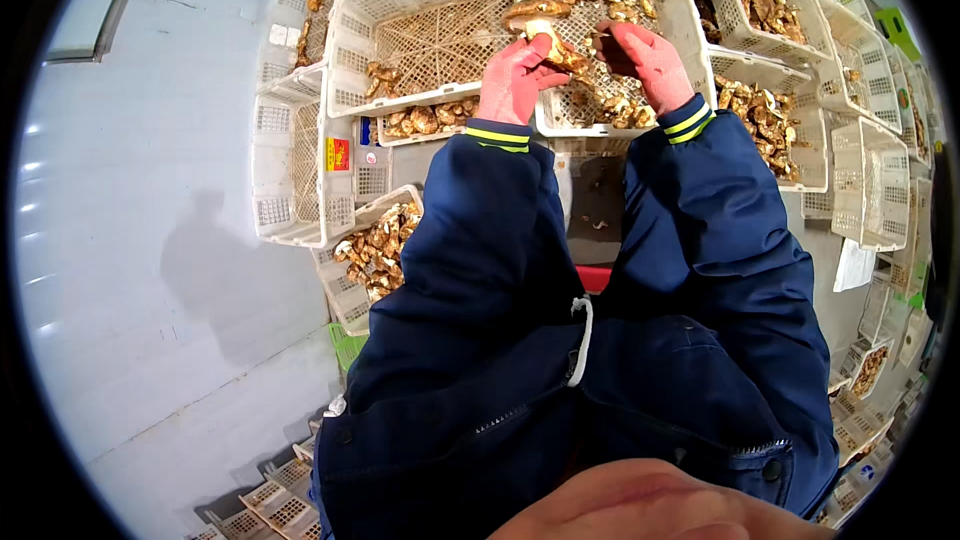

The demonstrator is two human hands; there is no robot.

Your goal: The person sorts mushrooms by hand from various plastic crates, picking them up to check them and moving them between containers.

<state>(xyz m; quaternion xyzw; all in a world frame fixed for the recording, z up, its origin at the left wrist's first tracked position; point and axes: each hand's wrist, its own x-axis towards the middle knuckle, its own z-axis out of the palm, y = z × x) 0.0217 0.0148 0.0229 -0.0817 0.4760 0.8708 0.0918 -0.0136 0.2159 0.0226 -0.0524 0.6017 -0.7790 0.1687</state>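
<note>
Upper centre of frame: left hand (515, 78) closes round a mushroom (537, 12) — cap apparently left clear; right hand (650, 64) half-curled, contents unclear.

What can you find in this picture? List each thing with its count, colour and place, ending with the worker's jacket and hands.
Crates: many, mostly white, ahead and both sides
Mushrooms: many, brown and white, in crates
Held mushroom: one, brown and white, in left hand
Label: one, red and yellow, on a crate at left
Sheet: one, white, far right
Red item: one, red, just below centre
Cord: one, white, on jacket front
Jacket: one, navy, yellow-banded cuffs, lower middle
Left hand: one, pink-gloved, upper middle
Right hand: one, pink-gloved, right of it
</note>
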